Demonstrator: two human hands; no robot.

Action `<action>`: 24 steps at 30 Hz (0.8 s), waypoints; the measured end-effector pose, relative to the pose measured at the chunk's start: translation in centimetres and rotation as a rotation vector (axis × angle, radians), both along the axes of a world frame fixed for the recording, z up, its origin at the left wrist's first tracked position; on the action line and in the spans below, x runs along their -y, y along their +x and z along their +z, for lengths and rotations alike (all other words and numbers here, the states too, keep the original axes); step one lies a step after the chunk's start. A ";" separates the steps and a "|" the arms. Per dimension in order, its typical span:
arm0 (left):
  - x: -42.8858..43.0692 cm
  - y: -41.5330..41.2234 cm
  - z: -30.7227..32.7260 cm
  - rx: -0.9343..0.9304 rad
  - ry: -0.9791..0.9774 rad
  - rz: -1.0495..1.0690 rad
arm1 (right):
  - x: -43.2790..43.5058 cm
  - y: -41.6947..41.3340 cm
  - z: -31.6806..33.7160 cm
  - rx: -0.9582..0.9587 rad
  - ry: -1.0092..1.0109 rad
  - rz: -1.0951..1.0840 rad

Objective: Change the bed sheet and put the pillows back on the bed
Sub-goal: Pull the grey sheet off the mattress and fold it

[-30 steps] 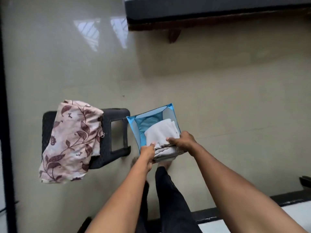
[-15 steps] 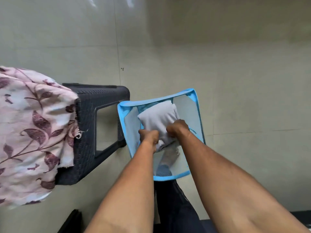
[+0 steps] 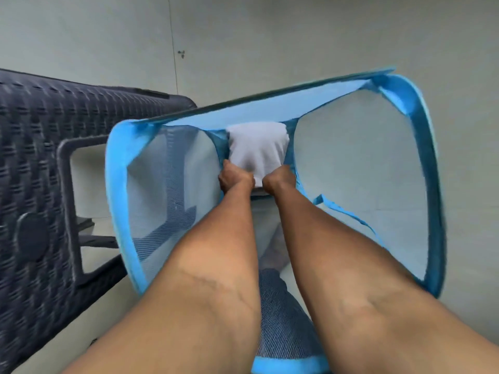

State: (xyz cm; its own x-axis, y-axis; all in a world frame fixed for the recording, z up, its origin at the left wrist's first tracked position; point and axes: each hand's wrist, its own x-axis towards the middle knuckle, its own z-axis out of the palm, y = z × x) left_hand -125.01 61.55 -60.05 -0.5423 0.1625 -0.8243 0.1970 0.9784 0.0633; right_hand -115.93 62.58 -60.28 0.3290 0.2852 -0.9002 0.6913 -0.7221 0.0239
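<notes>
Head view: we look straight down into a blue mesh hamper (image 3: 116, 168), with both arms reaching inside it.
Sheet: a pale folded bundle (image 3: 258, 147), deep in the hamper by its far wall. We cannot tell if it rests on the bottom.
Left hand: (image 3: 236, 175) clamped on the sheet's near left edge, fingers curled in.
Right hand: (image 3: 279, 179) clamped on the near right edge. The two hands are close together but not touching.
Handling: we judge the sheet soft, light and floppy. It is neither fragile nor slippery, but the folds will spill open if only the top layer is taken.
Where to hold: pinch through the full stack at the near edge, one hand per side as now, or get the fingers under the bundle.
Hamper contents: the sheet is the only thing we can make out inside.
Hamper build: thin see-through mesh with blue trim, and a loose strap (image 3: 348, 214) hanging inside on the right. It looks flimsy, so we expect it may lift or tip along with the bundle.
Stool: dark, woven-look (image 3: 35, 157), just left of the hamper. We cannot tell if they touch.
Floor: pale tiles (image 3: 270, 36).
</notes>
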 end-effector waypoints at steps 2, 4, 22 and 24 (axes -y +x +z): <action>0.2 -0.2 1.2 -0.008 -0.019 0.019 | 0.3 0.3 1.4 -0.015 0.017 0.019; 0.4 0.0 3.8 0.005 -0.024 0.041 | 0.5 0.7 4.1 -0.050 0.039 0.038; 5.9 -0.3 46.4 0.171 0.213 -0.631 | 4.8 2.4 45.6 -0.247 0.288 0.142; 6.8 -1.6 49.8 0.129 0.237 -0.698 | 5.4 1.8 48.8 -0.246 0.306 0.187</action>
